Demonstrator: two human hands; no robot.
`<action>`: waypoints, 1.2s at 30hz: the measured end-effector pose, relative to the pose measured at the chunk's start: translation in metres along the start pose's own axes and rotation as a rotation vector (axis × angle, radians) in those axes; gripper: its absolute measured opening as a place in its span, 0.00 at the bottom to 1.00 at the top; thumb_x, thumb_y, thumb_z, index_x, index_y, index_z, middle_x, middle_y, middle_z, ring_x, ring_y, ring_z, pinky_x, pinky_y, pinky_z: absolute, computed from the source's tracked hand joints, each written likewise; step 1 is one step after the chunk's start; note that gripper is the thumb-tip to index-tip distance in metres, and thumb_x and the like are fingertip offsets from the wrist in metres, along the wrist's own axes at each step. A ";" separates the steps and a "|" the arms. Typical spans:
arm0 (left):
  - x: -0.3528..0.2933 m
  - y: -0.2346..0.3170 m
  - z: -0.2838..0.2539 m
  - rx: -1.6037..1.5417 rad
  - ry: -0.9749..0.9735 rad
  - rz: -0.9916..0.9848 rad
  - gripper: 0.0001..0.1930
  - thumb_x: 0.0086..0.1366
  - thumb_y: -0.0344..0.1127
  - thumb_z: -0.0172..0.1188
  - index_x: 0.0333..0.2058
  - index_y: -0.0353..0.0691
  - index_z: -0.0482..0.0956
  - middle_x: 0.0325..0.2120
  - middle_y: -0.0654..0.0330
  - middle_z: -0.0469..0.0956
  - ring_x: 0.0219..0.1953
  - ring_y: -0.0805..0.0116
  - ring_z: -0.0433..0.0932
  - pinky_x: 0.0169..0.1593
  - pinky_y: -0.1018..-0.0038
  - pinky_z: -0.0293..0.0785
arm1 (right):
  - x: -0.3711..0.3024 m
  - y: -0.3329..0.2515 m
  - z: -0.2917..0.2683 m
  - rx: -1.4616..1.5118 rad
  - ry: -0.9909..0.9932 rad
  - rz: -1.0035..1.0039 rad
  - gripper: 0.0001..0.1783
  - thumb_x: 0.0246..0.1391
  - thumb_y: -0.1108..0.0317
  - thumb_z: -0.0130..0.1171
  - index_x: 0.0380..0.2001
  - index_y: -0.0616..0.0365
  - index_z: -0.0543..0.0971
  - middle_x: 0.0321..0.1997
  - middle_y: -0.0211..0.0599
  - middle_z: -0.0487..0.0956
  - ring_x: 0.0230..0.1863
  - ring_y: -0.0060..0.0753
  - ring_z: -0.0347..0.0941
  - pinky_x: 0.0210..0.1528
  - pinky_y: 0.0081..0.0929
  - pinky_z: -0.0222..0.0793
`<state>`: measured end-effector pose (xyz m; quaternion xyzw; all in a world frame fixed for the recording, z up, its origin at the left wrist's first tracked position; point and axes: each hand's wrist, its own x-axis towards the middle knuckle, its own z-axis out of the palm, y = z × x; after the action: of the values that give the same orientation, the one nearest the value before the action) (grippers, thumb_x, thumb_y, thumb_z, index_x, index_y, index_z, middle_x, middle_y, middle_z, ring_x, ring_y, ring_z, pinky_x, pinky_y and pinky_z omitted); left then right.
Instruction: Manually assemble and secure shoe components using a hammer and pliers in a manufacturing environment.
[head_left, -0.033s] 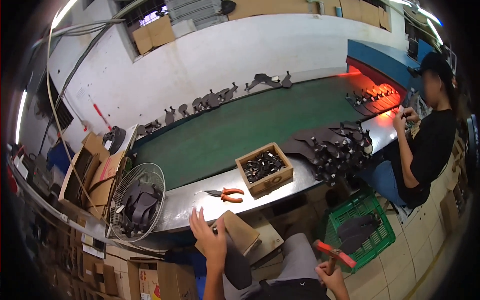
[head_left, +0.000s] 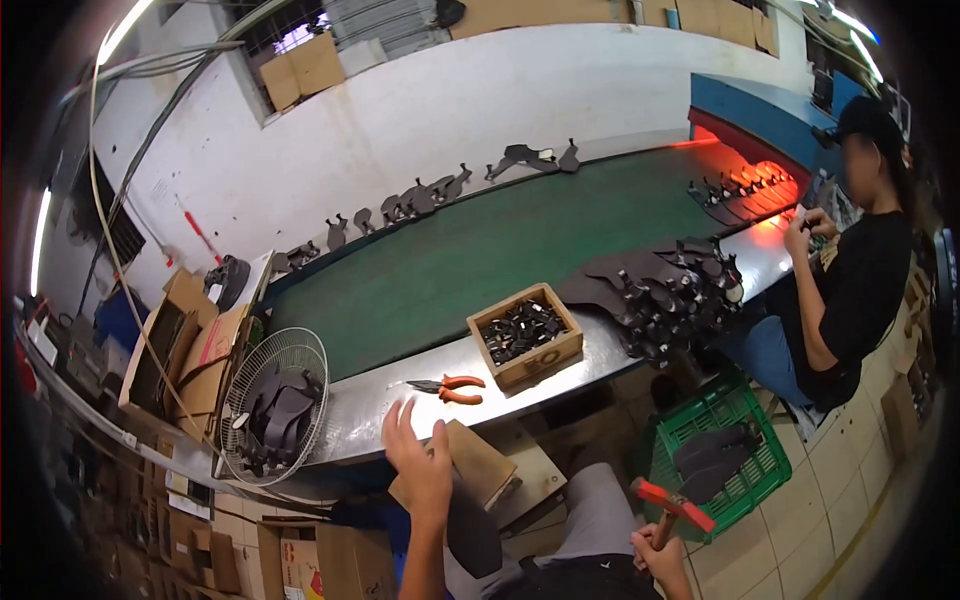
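My left hand (head_left: 420,468) is raised at the front edge of the metal worktop, fingers stretched and thumb apart, with nothing seen gripped. Just beside its wrist, a dark flat sole (head_left: 474,535) lies over my lap, partly covered by the arm. A tan block (head_left: 478,462) stands behind the sole. Low on the right, my right hand (head_left: 660,560) is closed around the wooden handle of a hammer (head_left: 672,503) with a red head. Orange-handled pliers (head_left: 458,389) lie on the worktop beyond my left hand. To their right sits a wooden box (head_left: 545,362) of small black parts.
A green conveyor belt (head_left: 430,290) runs behind the worktop. Dark soles with straps (head_left: 660,290) are heaped at right. A round wire basket (head_left: 318,400) holds more at left. Near my right hand is a green crate (head_left: 770,490). A person (head_left: 860,270) sits at far right.
My left hand has shifted slightly, its thumb now spread further from the fingers. The hammer in my right hand has barely moved.
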<state>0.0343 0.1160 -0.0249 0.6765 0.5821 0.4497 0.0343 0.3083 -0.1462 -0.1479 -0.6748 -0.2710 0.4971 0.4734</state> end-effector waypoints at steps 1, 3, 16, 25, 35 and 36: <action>0.021 0.008 0.015 -0.095 -0.038 0.074 0.19 0.67 0.37 0.58 0.53 0.32 0.73 0.54 0.47 0.70 0.58 0.46 0.68 0.60 0.52 0.64 | -0.001 0.003 0.003 0.202 0.006 0.021 0.09 0.57 0.68 0.63 0.31 0.65 0.78 0.14 0.27 0.70 0.12 0.17 0.63 0.15 0.22 0.61; 0.064 0.030 0.073 -0.492 -0.404 -0.181 0.11 0.66 0.31 0.55 0.46 0.36 0.78 0.43 0.50 0.77 0.47 0.52 0.77 0.49 0.57 0.74 | 0.006 0.009 -0.001 0.411 0.025 0.038 0.10 0.58 0.69 0.62 0.31 0.66 0.76 0.13 0.25 0.67 0.11 0.16 0.60 0.14 0.20 0.58; 0.157 -0.008 0.201 0.329 -0.731 0.409 0.08 0.53 0.31 0.67 0.33 0.37 0.84 0.32 0.48 0.83 0.39 0.48 0.82 0.44 0.59 0.79 | 0.030 -0.055 0.017 0.496 -0.303 -0.326 0.17 0.56 0.78 0.56 0.49 0.72 0.75 0.11 0.25 0.66 0.09 0.16 0.57 0.14 0.20 0.54; 0.154 -0.012 0.179 -0.172 -0.523 0.307 0.07 0.49 0.28 0.68 0.29 0.34 0.84 0.24 0.49 0.82 0.29 0.58 0.83 0.36 0.68 0.80 | 0.048 -0.103 0.023 0.521 -0.335 -0.470 0.18 0.56 0.77 0.58 0.50 0.69 0.77 0.14 0.24 0.68 0.12 0.13 0.59 0.15 0.17 0.53; 0.009 0.101 -0.019 -1.293 -0.383 -0.351 0.11 0.66 0.27 0.60 0.46 0.28 0.77 0.36 0.52 0.81 0.37 0.63 0.83 0.41 0.73 0.80 | 0.050 -0.196 0.056 0.378 -0.384 -0.679 0.21 0.56 0.72 0.64 0.52 0.64 0.77 0.34 0.50 0.83 0.16 0.11 0.64 0.16 0.14 0.61; -0.005 0.106 -0.035 -1.317 -0.373 -0.390 0.10 0.66 0.28 0.60 0.44 0.29 0.77 0.36 0.52 0.82 0.37 0.62 0.83 0.40 0.73 0.80 | 0.044 -0.209 0.067 0.411 -0.435 -0.732 0.20 0.56 0.72 0.64 0.51 0.65 0.77 0.35 0.49 0.83 0.17 0.10 0.64 0.17 0.12 0.60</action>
<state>0.0927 0.0609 0.0534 0.4644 0.2841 0.5705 0.6150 0.2837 0.0000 0.0198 -0.3073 -0.4798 0.4709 0.6735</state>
